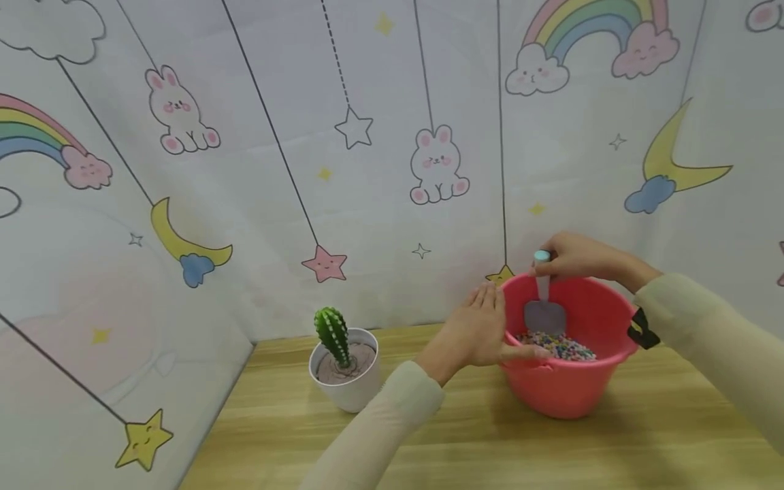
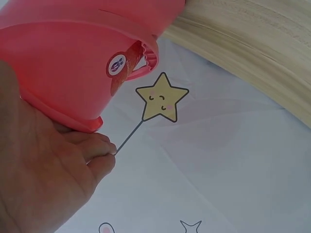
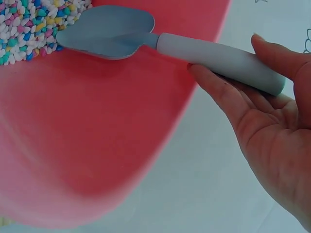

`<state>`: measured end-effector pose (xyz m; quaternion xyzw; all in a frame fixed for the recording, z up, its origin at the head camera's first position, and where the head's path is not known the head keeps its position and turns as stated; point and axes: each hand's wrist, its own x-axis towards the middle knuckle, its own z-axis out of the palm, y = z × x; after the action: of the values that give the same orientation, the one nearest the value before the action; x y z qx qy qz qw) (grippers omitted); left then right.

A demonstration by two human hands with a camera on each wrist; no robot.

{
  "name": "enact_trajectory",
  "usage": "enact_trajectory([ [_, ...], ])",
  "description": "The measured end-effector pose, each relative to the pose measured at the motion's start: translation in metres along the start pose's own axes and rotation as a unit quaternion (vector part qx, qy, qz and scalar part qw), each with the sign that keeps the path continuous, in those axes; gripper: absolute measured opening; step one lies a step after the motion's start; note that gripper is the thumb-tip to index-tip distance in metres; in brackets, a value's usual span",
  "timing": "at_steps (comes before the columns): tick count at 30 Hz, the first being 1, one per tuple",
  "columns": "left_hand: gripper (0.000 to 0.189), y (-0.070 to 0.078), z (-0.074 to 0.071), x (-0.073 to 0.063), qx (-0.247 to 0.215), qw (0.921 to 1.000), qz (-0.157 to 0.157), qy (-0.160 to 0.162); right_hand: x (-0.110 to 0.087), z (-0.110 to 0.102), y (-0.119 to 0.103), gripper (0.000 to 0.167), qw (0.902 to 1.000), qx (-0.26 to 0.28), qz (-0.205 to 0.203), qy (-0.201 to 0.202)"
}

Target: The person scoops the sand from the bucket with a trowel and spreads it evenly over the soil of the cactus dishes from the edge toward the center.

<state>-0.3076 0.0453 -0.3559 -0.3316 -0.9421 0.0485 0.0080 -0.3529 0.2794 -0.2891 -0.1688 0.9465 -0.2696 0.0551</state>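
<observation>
A red plastic bucket point(image 1: 560, 391) stands on the wooden table at the right, with small multicoloured pellets point(image 1: 569, 348) in its bottom. Its left side is touched by my left hand point(image 1: 471, 335), whose fingers lie straight along the outside while the thumb rests over the near rim. From the far side my right hand point(image 1: 578, 258) holds a small trowel point(image 1: 545, 316) by its pale handle point(image 3: 209, 56), thumb on one side and fingers on the other. The grey-blue blade point(image 3: 109, 31) hangs inside the bucket, its tip at the pellets.
A potted cactus point(image 1: 333, 337) in a white pot point(image 1: 352, 393) stands on the table point(image 1: 275, 422), left of the bucket. Behind it hangs a white cloth point(image 1: 380, 224) printed with rabbits, stars, moons and rainbows. A black item point(image 1: 643, 329) shows at the bucket's right rim.
</observation>
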Motion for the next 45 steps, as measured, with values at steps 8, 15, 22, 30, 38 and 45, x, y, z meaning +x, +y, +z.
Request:
enact_trajectory([
  [8,0.126,0.000,-0.001,0.000,-0.002,1.0000,-0.003,0.000,0.002,0.001,-0.006,0.026,0.9995,0.022,0.023,0.001],
  [15,0.124,0.001,-0.001,0.000,-0.001,1.0000,0.001,0.001,0.003,0.005,-0.008,0.026,0.9972,0.046,0.059,-0.006],
  [22,0.125,0.001,-0.001,-0.001,-0.007,0.9999,0.002,0.008,0.006,0.007,-0.007,0.027,0.9949,0.047,0.087,-0.020],
  [30,0.128,0.000,-0.001,-0.002,-0.011,0.9999,-0.007,0.008,0.013,0.018,-0.012,0.033,0.9895,0.069,0.114,-0.056],
  [38,0.127,0.002,-0.001,-0.003,-0.014,0.9999,-0.010,0.000,0.010,0.017,-0.006,0.039,0.9858,0.100,0.118,-0.065],
  [45,0.126,0.003,-0.003,-0.002,-0.009,0.9999,-0.012,0.003,0.009,0.021,-0.006,0.040,0.9819,0.127,0.124,-0.067],
])
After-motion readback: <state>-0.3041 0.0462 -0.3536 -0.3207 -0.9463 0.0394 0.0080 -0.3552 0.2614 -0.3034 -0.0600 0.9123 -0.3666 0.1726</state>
